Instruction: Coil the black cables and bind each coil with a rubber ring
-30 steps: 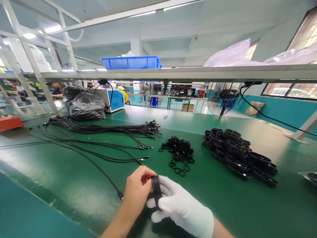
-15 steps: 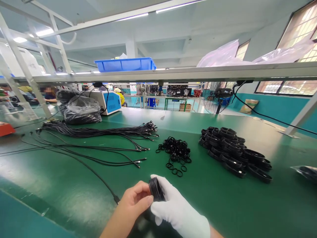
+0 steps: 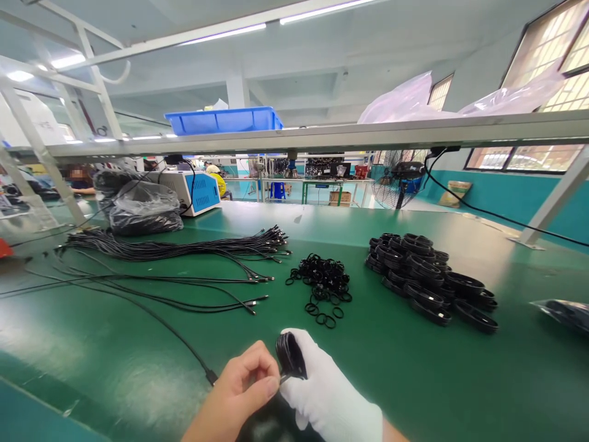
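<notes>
My right hand [image 3: 329, 387], in a white glove, is wrapped round a coiled black cable [image 3: 291, 355] close to the table's front edge. Bare and just left of the coil, my left hand [image 3: 246, 383] pinches thumb and forefinger on what looks like the cable's end. Another black cable [image 3: 161, 319] runs across the green table, its plug beside my left wrist. Beyond my hands lies a heap of small black rings [image 3: 324, 276], several of them loose at its near side. To the right is a stack of coiled black cables [image 3: 427, 276].
A bundle of straight black cables [image 3: 175, 245] stretches along the left. Behind it stand a plastic bag [image 3: 145, 209] of black items and a blue-and-white machine [image 3: 200, 191]. A shelf [image 3: 322, 135] overhead carries a blue tray [image 3: 225, 121]. Another bag [image 3: 564, 313] lies far right.
My left fingers have drawn slightly down and away from the coil's side, now pinching at its lower edge. The coil has tilted a little in my right hand. The camera view has shifted slightly.
</notes>
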`<state>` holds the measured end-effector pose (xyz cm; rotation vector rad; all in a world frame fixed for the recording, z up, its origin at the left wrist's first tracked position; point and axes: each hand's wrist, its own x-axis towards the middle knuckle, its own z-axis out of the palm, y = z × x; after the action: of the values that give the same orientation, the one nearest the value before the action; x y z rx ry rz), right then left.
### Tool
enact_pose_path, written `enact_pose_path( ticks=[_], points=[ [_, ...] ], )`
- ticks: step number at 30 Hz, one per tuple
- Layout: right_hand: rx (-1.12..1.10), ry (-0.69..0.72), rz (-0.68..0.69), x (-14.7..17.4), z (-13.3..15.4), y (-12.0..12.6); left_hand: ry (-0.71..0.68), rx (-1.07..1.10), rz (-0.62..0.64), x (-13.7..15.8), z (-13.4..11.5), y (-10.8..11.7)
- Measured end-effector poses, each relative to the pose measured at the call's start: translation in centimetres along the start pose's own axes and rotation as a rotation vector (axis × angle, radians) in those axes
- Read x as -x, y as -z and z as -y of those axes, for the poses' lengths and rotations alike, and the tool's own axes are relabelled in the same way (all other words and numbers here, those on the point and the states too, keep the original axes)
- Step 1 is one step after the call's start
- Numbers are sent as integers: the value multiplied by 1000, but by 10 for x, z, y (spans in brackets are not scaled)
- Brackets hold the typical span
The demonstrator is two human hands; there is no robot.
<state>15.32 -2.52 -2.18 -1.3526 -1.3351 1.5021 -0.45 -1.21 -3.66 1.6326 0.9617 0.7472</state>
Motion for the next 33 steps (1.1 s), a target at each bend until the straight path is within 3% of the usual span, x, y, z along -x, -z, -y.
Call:
enact_pose_path(
  ticks=[5, 13, 17, 22, 27, 31, 33],
  points=[
    [48, -86, 23, 2, 5, 0, 21, -28, -37, -6, 3, -1],
    [-11, -28, 45, -2, -3, 8, 102, -102, -157, -6, -3, 0],
    [-226, -13, 168, -7, -11, 10, 63, -44, -245, -5, -6, 4],
    [-561, -25, 368, -5, -15, 3, -119, -183, -275, -12, -11, -6],
    [-762, -32, 526, -4, -22, 6, -176, -277, -397, -24, -9, -15],
    [-744, 7, 437, -9, -27, 9, -149, -337, -442, -26, -9, -9],
    [-764, 17, 410, -11, -28, 9, -111, -306, -396, -25, -12, -2]
  ],
)
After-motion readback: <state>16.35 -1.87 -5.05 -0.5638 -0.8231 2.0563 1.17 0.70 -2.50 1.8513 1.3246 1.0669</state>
